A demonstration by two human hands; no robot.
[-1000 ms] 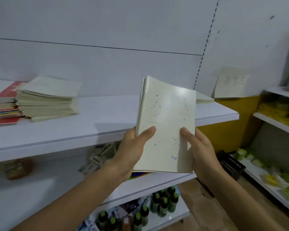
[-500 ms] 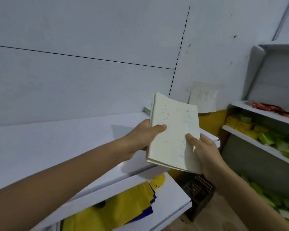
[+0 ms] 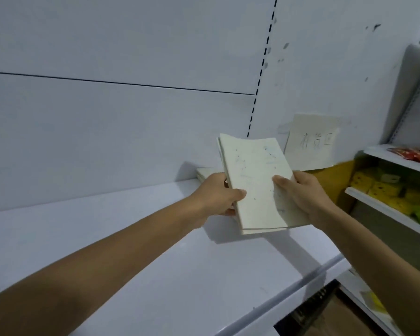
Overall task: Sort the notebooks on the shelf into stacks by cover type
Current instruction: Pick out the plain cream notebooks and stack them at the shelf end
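Note:
A small bundle of cream notebooks (image 3: 255, 180) with blue dots on the top cover hangs tilted just above the white shelf (image 3: 155, 263), near its back right corner. My left hand (image 3: 218, 195) grips the bundle's left edge, thumb on the cover. My right hand (image 3: 301, 192) grips its right edge, thumb also on top. Behind my left hand, a low stack of similar cream notebooks (image 3: 205, 174) lies flat on the shelf against the wall; the held bundle hides most of it.
A paper sign (image 3: 313, 144) with handwriting hangs on the wall right of the bundle. The side shelves (image 3: 386, 209) on the right carry yellow and green packs and a red packet. A dark crate (image 3: 308, 314) sits on the floor below.
Both hands have carried the bundle forward and to the right, out over the shelf toward its back corner. My view has swung right; the stacks on the left are out of sight.

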